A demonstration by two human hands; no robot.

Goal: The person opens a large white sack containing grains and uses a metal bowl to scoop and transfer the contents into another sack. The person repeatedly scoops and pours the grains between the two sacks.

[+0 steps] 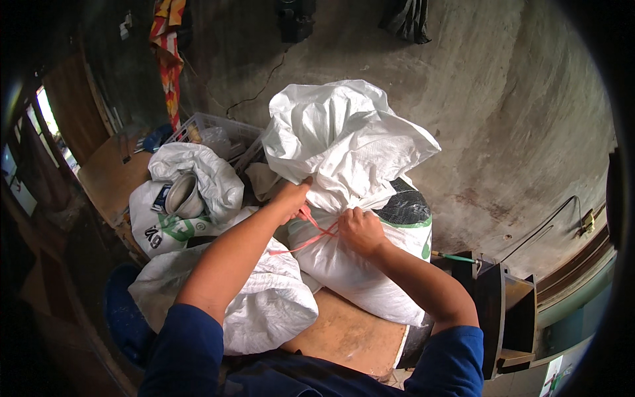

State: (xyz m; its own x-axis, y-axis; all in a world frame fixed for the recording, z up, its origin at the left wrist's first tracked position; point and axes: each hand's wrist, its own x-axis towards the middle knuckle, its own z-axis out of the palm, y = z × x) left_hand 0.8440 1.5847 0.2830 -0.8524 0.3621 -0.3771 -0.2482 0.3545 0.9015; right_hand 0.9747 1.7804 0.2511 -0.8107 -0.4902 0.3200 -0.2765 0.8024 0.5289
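Two hands are at work at the gathered neck of one bulging white sack [350, 274], which stands on a wooden tabletop [350, 337] against the wall [503, 119]. Its loose mouth flares above the neck. One red string [323, 233] crosses in front of the neck. The left hand [293, 200] is closed, pinching the string; the right hand [361, 229] has its fingers curled in on the string at the neck, and whether cloth is gripped too is hidden.

Two further white sacks are counted to the left: a rear sack [147, 215] bearing one round tub [184, 197], and a crumpled front sack [284, 298]. One grey crate [198, 124] lies behind.

The bulging sack reaches the tabletop's right edge, near a dark shelf unit [519, 311]. Bare tabletop shows only before the sacks; the left side is crowded.
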